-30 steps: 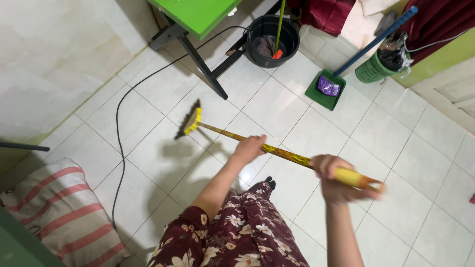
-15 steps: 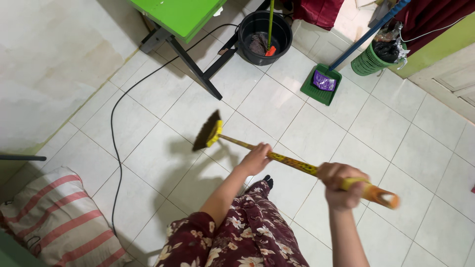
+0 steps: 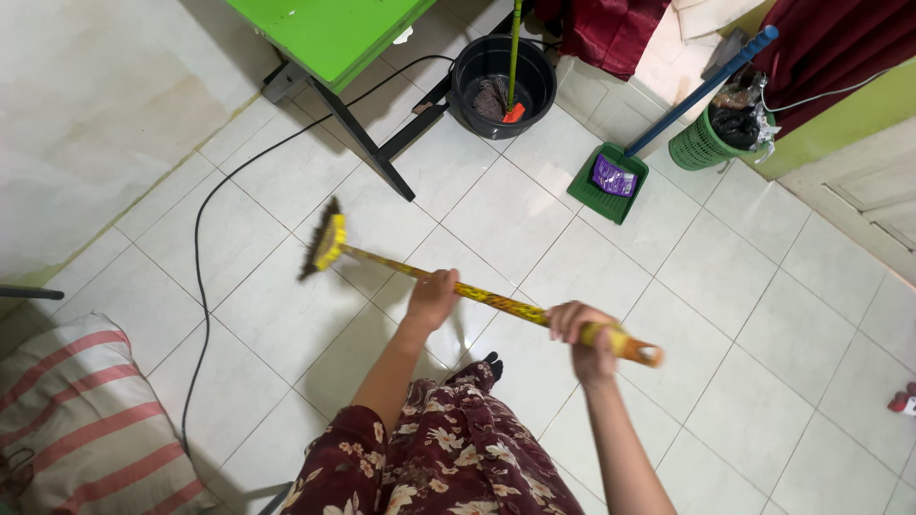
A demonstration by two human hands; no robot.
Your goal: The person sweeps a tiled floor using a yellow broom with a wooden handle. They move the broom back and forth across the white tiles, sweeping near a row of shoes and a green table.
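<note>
Both my hands hold a broom (image 3: 382, 264) with a yellow patterned stick. My left hand (image 3: 434, 296) grips the stick at its middle. My right hand (image 3: 582, 336) grips it near the orange end cap. The dark bristle head with its yellow collar (image 3: 322, 243) rests low over the white floor tiles, pointing left, close to a black cable (image 3: 197, 286). My maroon flowered garment shows at the bottom.
A green table (image 3: 334, 33) on black legs stands at the top. Beside it is a black bucket (image 3: 504, 72) with a mop. A green dustpan (image 3: 607, 181) with a blue handle and a green bin (image 3: 711, 138) are at top right. A striped cushion (image 3: 86, 410) lies at lower left.
The broom head swung left across the tiles from half a second ago, and both hands shifted left with the stick.
</note>
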